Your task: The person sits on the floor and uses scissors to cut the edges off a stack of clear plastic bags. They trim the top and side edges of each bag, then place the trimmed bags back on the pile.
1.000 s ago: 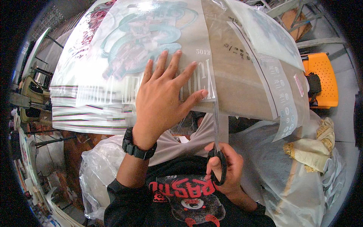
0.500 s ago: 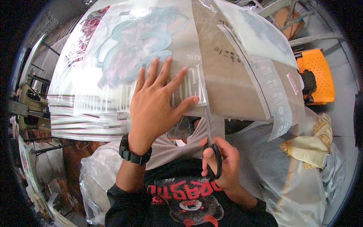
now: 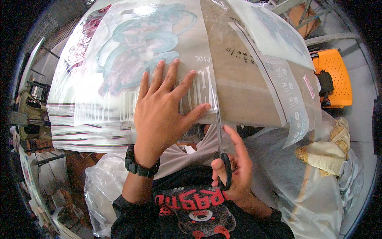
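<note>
Black-handled scissors [image 3: 223, 159] sit in my right hand [image 3: 234, 175], fingers closed through the loops, index finger stretched forward along the blades. The blades point away from me, up into the near edge of a clear printed film sheet [image 3: 159, 71], just right of its white lettering. My left hand [image 3: 159, 115] lies flat on that sheet with fingers spread, palm down, gripping nothing, thumb tip just beside the cut line; a black watch [image 3: 139, 165] is on its wrist. The sheet tops a stack of similar printed sheets [image 3: 87, 131] at left. To the right, brown cardboard [image 3: 246, 87] lies under more clear film. Farther right: a cream cloth bundle [image 3: 322, 155], then an orange plastic stool [image 3: 334, 75].
</note>
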Action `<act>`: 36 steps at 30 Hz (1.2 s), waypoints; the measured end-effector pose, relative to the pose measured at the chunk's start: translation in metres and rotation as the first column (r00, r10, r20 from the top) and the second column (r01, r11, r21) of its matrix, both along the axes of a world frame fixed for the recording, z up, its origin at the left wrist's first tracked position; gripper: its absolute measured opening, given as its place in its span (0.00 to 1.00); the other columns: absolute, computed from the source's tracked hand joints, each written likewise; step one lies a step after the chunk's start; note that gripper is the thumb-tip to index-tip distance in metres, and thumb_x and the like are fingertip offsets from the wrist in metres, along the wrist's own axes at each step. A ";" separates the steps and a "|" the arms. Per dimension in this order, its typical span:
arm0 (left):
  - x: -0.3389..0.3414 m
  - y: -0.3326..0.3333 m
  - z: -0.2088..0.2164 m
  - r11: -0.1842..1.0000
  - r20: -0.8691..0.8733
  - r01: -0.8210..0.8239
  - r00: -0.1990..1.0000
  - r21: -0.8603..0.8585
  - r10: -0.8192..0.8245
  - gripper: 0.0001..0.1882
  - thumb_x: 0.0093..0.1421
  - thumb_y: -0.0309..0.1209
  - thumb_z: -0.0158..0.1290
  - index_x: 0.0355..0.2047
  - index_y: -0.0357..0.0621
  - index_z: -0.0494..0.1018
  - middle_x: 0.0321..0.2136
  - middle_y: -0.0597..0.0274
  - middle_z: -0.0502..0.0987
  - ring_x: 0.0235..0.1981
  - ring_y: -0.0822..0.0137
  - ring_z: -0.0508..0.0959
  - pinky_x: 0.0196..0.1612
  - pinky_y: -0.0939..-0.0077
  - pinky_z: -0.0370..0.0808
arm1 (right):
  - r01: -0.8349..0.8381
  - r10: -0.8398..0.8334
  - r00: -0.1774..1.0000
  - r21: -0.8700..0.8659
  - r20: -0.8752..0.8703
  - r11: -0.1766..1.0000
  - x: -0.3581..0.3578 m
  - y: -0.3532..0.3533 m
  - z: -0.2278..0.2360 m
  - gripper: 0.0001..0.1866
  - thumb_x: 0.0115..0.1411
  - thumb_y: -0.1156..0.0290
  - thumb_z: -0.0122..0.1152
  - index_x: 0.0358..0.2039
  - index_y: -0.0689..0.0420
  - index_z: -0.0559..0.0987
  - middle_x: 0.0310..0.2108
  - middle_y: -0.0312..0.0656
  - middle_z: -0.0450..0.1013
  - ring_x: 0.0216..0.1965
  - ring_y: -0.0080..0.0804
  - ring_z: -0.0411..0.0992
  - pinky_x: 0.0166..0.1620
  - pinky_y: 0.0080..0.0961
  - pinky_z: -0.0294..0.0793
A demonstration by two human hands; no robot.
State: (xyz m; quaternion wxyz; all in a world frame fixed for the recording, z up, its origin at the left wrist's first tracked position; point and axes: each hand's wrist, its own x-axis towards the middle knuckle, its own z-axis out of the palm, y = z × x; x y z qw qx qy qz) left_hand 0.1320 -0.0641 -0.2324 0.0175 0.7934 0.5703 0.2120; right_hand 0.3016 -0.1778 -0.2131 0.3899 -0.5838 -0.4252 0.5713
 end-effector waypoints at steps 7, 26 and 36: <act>0.000 0.000 0.004 1.000 -0.009 -0.003 1.000 -0.019 0.003 0.36 0.54 0.57 0.55 0.60 0.57 0.68 0.65 0.54 0.59 0.67 0.50 0.55 0.68 0.53 0.48 | -0.078 0.076 0.993 0.023 0.086 0.997 0.003 0.012 -0.001 0.40 0.60 0.61 0.64 0.68 0.49 0.56 0.17 0.31 0.70 0.17 0.14 0.66 0.20 0.18 0.67; -0.001 -0.001 0.004 1.000 0.033 -0.007 0.999 -0.028 0.008 0.37 0.52 0.58 0.56 0.60 0.57 0.68 0.65 0.55 0.60 0.67 0.51 0.55 0.68 0.52 0.48 | -0.022 0.019 0.998 0.059 0.054 0.998 -0.004 0.048 0.003 0.37 0.60 0.54 0.62 0.65 0.54 0.61 0.13 0.27 0.61 0.14 0.14 0.61 0.17 0.17 0.61; -0.002 0.000 0.006 1.000 0.049 -0.002 0.999 -0.032 0.004 0.36 0.53 0.58 0.56 0.59 0.56 0.69 0.65 0.55 0.59 0.67 0.50 0.54 0.68 0.52 0.48 | -0.012 0.010 0.999 0.067 0.034 0.998 -0.006 0.063 0.005 0.37 0.61 0.53 0.61 0.64 0.59 0.62 0.13 0.28 0.63 0.14 0.14 0.62 0.17 0.17 0.62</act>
